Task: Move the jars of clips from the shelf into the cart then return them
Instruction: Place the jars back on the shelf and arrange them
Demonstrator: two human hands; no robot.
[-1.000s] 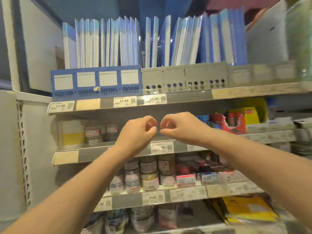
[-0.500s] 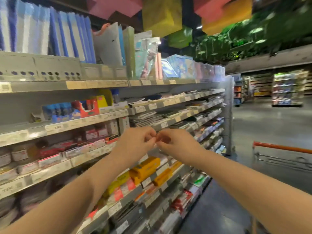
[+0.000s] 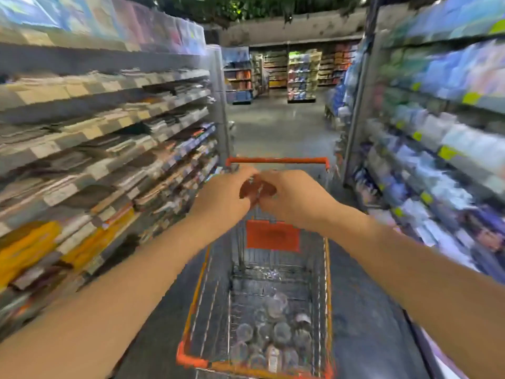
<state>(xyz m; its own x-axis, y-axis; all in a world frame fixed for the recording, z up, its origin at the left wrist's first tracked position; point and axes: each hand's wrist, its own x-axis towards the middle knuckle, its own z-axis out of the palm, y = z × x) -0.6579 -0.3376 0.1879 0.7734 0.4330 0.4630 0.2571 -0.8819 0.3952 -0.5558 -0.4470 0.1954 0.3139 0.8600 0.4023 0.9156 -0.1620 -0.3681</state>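
We look down a shop aisle, grey glossy floor [image 3: 278,127], stocked shelving on our left [image 3: 109,127], blurred shelving on our right [image 3: 437,119], lit racks far ahead [image 3: 300,75], greenery overhead [image 3: 246,6].

Cart [image 3: 277,160]: orange rim and handle, grey wire mesh. Jars [image 3: 273,332]: clear. Left shelf [image 3: 90,170]: pale labels, yellow packs.

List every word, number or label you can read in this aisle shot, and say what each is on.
Nothing can be read; the whole frame is motion-blurred.
price tags on the left shelf edges: pale strips, print smeared.
yellow tags on the right shelves: colour only, no figures legible.
Labels on the jars in the cart: too blurred to read.
orange panel on the cart: no print can be made out.
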